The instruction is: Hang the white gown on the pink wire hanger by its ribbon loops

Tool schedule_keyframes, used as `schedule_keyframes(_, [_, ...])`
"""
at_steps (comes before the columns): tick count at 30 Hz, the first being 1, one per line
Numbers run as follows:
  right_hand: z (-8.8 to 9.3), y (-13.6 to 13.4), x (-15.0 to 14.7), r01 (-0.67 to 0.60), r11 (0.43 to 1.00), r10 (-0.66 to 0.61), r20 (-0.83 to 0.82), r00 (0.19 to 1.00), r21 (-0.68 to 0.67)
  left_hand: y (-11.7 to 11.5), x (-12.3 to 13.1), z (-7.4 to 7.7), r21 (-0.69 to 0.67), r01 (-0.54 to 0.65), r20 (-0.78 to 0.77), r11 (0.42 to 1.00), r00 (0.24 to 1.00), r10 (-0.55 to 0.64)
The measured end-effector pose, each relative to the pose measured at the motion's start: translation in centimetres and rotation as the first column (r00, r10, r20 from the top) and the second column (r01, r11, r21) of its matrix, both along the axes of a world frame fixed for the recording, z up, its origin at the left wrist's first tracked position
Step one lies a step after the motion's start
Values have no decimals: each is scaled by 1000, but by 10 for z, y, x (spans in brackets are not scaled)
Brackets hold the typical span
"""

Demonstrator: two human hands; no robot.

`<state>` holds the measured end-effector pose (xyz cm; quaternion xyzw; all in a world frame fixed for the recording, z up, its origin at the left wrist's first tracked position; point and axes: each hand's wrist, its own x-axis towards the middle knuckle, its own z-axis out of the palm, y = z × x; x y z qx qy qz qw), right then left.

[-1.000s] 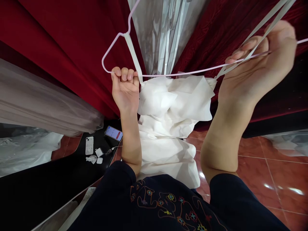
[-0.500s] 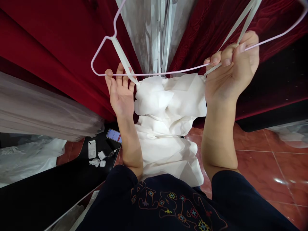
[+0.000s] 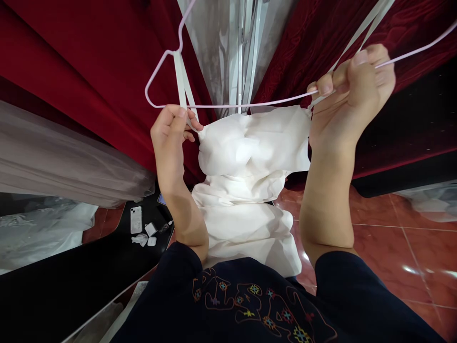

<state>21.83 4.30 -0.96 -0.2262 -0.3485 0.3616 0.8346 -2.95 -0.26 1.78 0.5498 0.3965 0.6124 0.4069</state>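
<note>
A white garment with thin straps hangs in front of me from a pale pink hanger. My left hand pinches the left strap between thumb and fingers, just under the hanger's bottom bar. That strap loops over the notch of the hanger near its left end. My right hand is closed around the bottom bar on the right side. The right strap runs up behind those fingers and out of the top of the view. The garment's lower part falls in folds towards my body.
Dark red curtains hang on both sides, with sheer white fabric between them. On a black surface at the lower left lie a phone, a charger and small white items. Red tiles cover the floor.
My left hand has gone from spread fingers behind the strap to a pinch on it. The hanger's left end has shifted slightly right and up. My right hand keeps its grip.
</note>
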Motion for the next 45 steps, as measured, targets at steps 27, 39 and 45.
schedule_keyframes(27, [-4,-10,-12,-154,984,151,-33,988,-93,25,4,-19,117,-23,475,993,879,-36])
schedule_keyframes(39, [-5,-25,8,77,940,31,308,951,-334,29,23,-21,35,-137,478,990,872,104])
schedule_keyframes(45, [26,-58,9,217,931,27,648,761,-293,26,22,-18,74,-111,491,991,869,61])
